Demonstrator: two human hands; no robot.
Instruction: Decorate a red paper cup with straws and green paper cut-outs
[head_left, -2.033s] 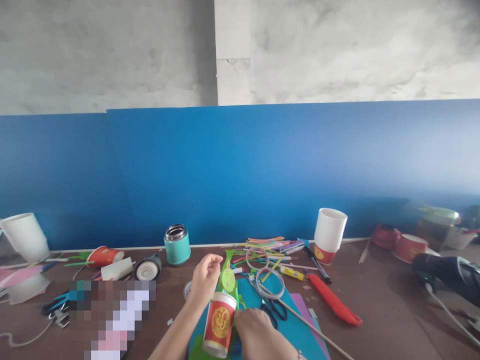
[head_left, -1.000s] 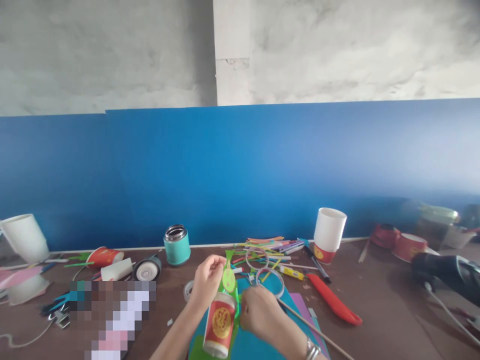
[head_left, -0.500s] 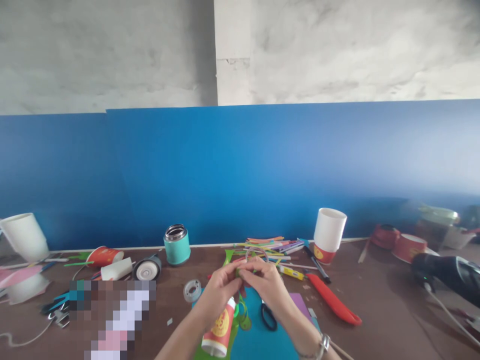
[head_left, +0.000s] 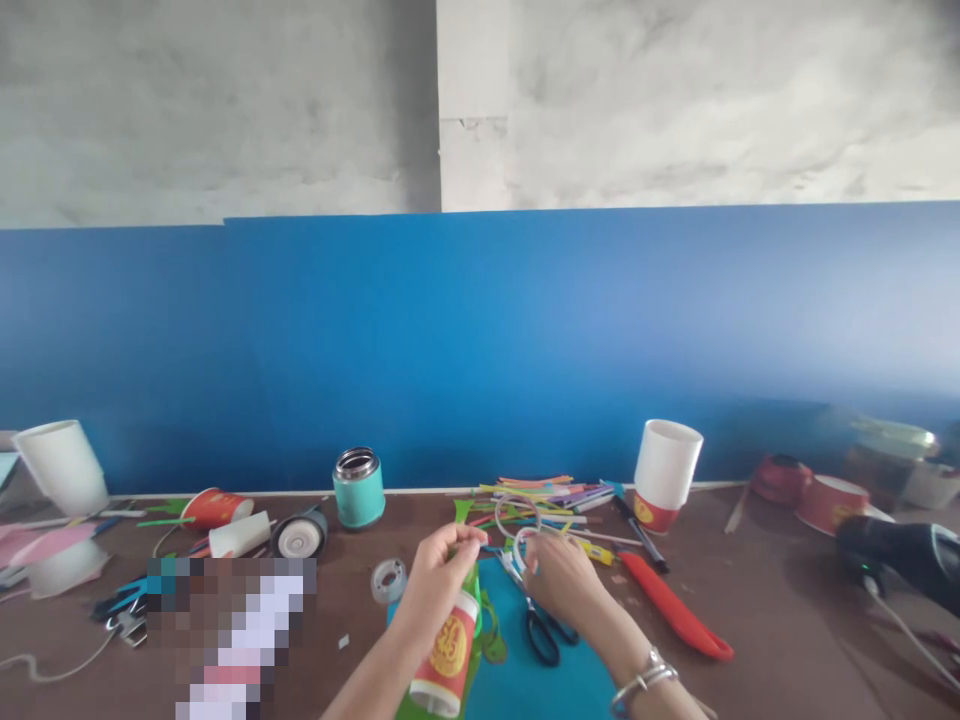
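My left hand (head_left: pixel 441 572) has its thumb and fingertips pinched together; what is between them, if anything, is too small to make out. Below it a red and white paper cup (head_left: pixel 450 645) lies on its side over green paper (head_left: pixel 474 670). My right hand (head_left: pixel 564 578) is lower and to the right, its fingers curled at a thin white ring (head_left: pixel 519 545). Another pale ring (head_left: pixel 517 500) stands just behind. Dark-handled scissors (head_left: pixel 541 640) lie on a blue sheet (head_left: pixel 502 690) under the right hand. A green cut-out (head_left: pixel 493 640) lies between the hands.
Colored sticks and pens (head_left: pixel 555 490) are heaped behind my hands. Stacked white cups (head_left: pixel 667 465), a red pouch (head_left: pixel 675 605) and a black device (head_left: pixel 900 555) are to the right. A teal jar (head_left: pixel 358 490) and tape roll (head_left: pixel 388 580) sit left.
My hands were together at the fingertips and have come apart. The right hand has moved right and down to the white ring; more of the scissors shows.
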